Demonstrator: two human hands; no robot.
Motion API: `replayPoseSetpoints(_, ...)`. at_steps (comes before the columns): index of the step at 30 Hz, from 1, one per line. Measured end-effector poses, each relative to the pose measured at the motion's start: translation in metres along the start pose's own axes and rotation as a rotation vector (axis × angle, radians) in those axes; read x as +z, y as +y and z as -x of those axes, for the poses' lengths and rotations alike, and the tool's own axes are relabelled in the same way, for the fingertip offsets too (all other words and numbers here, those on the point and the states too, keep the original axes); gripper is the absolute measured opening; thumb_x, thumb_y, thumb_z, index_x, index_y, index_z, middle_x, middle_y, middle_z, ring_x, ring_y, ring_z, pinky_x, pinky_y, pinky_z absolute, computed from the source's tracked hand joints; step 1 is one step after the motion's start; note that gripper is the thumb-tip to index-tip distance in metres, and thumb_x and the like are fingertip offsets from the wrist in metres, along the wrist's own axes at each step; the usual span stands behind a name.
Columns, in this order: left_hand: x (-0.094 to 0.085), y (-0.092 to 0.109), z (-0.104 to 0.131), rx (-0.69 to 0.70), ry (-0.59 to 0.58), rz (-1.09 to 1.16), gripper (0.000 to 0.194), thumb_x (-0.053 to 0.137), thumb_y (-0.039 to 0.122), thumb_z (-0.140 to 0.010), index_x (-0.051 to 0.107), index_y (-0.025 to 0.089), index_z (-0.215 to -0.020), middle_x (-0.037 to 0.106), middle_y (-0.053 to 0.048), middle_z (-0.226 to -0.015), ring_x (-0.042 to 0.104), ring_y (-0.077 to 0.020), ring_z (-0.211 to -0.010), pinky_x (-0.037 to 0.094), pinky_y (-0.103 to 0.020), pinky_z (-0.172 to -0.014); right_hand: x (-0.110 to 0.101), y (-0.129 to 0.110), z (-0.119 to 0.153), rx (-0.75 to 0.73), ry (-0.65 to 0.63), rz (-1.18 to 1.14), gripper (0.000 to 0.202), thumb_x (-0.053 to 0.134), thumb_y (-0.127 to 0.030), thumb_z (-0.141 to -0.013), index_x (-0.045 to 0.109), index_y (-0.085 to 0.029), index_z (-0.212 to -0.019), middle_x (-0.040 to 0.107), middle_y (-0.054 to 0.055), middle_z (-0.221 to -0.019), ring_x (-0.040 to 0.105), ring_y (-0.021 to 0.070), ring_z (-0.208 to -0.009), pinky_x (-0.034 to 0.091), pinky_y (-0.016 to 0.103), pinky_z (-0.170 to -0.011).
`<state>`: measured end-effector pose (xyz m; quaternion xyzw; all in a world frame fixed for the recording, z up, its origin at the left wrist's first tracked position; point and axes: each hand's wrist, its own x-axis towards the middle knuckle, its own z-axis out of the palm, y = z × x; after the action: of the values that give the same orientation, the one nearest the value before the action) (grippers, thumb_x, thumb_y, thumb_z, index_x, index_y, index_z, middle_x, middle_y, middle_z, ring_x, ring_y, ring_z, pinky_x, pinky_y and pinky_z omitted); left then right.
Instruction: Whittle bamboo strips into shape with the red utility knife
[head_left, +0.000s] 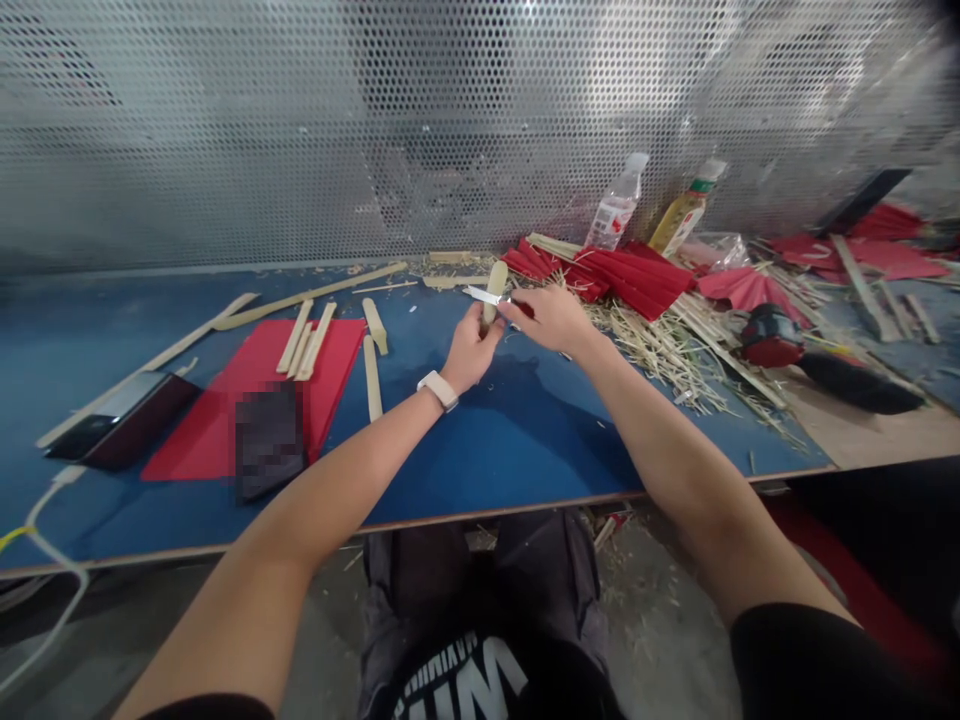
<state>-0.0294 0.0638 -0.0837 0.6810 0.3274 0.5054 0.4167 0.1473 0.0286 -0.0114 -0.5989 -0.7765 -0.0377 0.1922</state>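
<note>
My left hand (471,352) is closed around the lower end of a pale bamboo strip (498,276) with a rounded top, held upright above the blue table (480,450). In my right hand (553,316) is a knife (486,296), its short shiny blade pointing left across the strip. The blade appears to touch the strip; the exact contact is too small to tell. Most of the knife's handle is hidden by my fingers. Left of my hands lie two loose bamboo pieces (376,326) (373,378).
A red sheet (217,440) bears several bamboo strips (295,338) and a dark blurred object (268,440). A phone (120,415) stands left, cabled. Right are shavings (660,360), red folded paper (637,278), two bottles (616,205) (686,212) and a black-handled tool (855,380). Perforated metal (285,170) rises behind.
</note>
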Motion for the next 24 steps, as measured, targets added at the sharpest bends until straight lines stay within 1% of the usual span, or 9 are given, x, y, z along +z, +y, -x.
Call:
replayPoseSetpoints(3, -0.0006, -0.0003, 0.0, -0.016, -0.002, 0.019, 0.018, 0.078, 0.031, -0.104, 0.062, 0.024, -0.106, 0.06, 0.002, -0.077, 0.059, -0.0166, -0.068, 0.048, -0.031, -0.063, 0.0003, 0.0021, 0.0007, 0.002, -0.006, 0.043, 0.056, 0.041, -0.057, -0.117, 0.074, -0.021, -0.092, 0.075, 0.011, -0.085, 0.064, 0.0256, -0.082, 0.029, 0.036, -0.07)
replayPoseSetpoints(6, -0.0019, -0.002, -0.0005, -0.026, -0.01, 0.02, 0.019, 0.079, 0.027, -0.1, 0.06, 0.023, -0.103, 0.052, 0.005, -0.069, 0.049, -0.0134, -0.06, 0.041, -0.029, -0.06, 0.0004, 0.0014, 0.0011, -0.007, -0.033, 0.072, 0.057, 0.043, -0.06, -0.117, 0.074, -0.021, -0.089, 0.075, 0.011, -0.083, 0.064, 0.0259, -0.08, 0.028, 0.036, -0.069)
replayPoseSetpoints(8, -0.0025, -0.0034, -0.0013, -0.025, -0.011, 0.012, 0.022, 0.08, 0.027, -0.098, 0.058, 0.023, -0.097, 0.048, 0.007, -0.067, 0.044, -0.012, -0.058, 0.038, -0.029, -0.058, 0.0005, -0.0003, 0.0013, -0.014, -0.047, 0.084, 0.057, 0.043, -0.059, -0.117, 0.075, -0.021, -0.089, 0.075, 0.011, -0.083, 0.064, 0.0264, -0.08, 0.029, 0.037, -0.069)
replayPoseSetpoints(11, -0.003, -0.0049, -0.0025, -0.02, -0.013, 0.006, 0.027, 0.081, 0.03, -0.096, 0.055, 0.023, -0.092, 0.048, 0.006, -0.066, 0.045, -0.0116, -0.058, 0.037, -0.028, -0.057, 0.0005, -0.0018, 0.0014, -0.012, -0.048, 0.089, 0.059, 0.041, -0.06, -0.117, 0.076, -0.021, -0.09, 0.076, 0.012, -0.084, 0.065, 0.0273, -0.082, 0.03, 0.037, -0.07)
replayPoseSetpoints(14, -0.0038, -0.0052, -0.0033, 0.002, -0.018, -0.009, 0.033, 0.081, 0.03, -0.094, 0.051, 0.024, -0.084, 0.048, 0.006, -0.064, 0.045, -0.0118, -0.058, 0.037, -0.028, -0.056, 0.0008, -0.0007, 0.0013, -0.021, -0.061, 0.089, 0.061, 0.04, -0.061, -0.117, 0.076, -0.021, -0.09, 0.075, 0.012, -0.083, 0.064, 0.0267, -0.08, 0.031, 0.037, -0.071)
replayPoseSetpoints(17, -0.0055, -0.004, -0.0034, 0.034, -0.015, -0.027, 0.039, 0.081, 0.023, -0.09, 0.044, 0.024, -0.075, 0.045, 0.005, -0.062, 0.042, -0.0111, -0.057, 0.037, -0.028, -0.055, 0.0022, 0.0005, 0.0012, -0.036, -0.083, 0.096, 0.061, 0.04, -0.062, -0.117, 0.076, -0.021, -0.089, 0.074, 0.011, -0.082, 0.061, 0.0253, -0.077, 0.028, 0.036, -0.071)
replayPoseSetpoints(20, -0.0068, -0.0018, -0.0017, 0.039, 0.044, -0.02, 0.038, 0.08, 0.015, -0.083, 0.045, 0.024, -0.076, 0.047, 0.006, -0.06, 0.042, -0.0102, -0.055, 0.038, -0.027, -0.054, 0.0042, -0.0007, 0.0015, -0.046, -0.096, 0.089, 0.061, 0.04, -0.063, -0.117, 0.074, -0.021, -0.089, 0.072, 0.01, -0.08, 0.059, 0.0246, -0.075, 0.027, 0.036, -0.07)
replayPoseSetpoints(22, -0.007, -0.0008, 0.0007, -0.003, 0.028, -0.013, 0.034, 0.079, 0.019, -0.086, 0.047, 0.024, -0.075, 0.051, 0.006, -0.058, 0.044, -0.0101, -0.049, 0.038, -0.026, -0.049, 0.0054, -0.0027, 0.0018, -0.05, -0.105, 0.079, 0.061, 0.04, -0.063, -0.117, 0.073, -0.021, -0.088, 0.071, 0.01, -0.079, 0.059, 0.0247, -0.075, 0.027, 0.036, -0.069)
replayPoseSetpoints(24, -0.0067, -0.0011, 0.0032, -0.045, -0.027, -0.012, 0.036, 0.076, 0.027, -0.091, 0.047, 0.025, -0.07, 0.051, 0.005, -0.052, 0.044, -0.0099, -0.043, 0.038, -0.026, -0.044, 0.0062, -0.0046, 0.0021, -0.048, -0.107, 0.079, 0.06, 0.04, -0.062, -0.117, 0.073, -0.021, -0.087, 0.071, 0.01, -0.078, 0.059, 0.025, -0.075, 0.027, 0.036, -0.069)
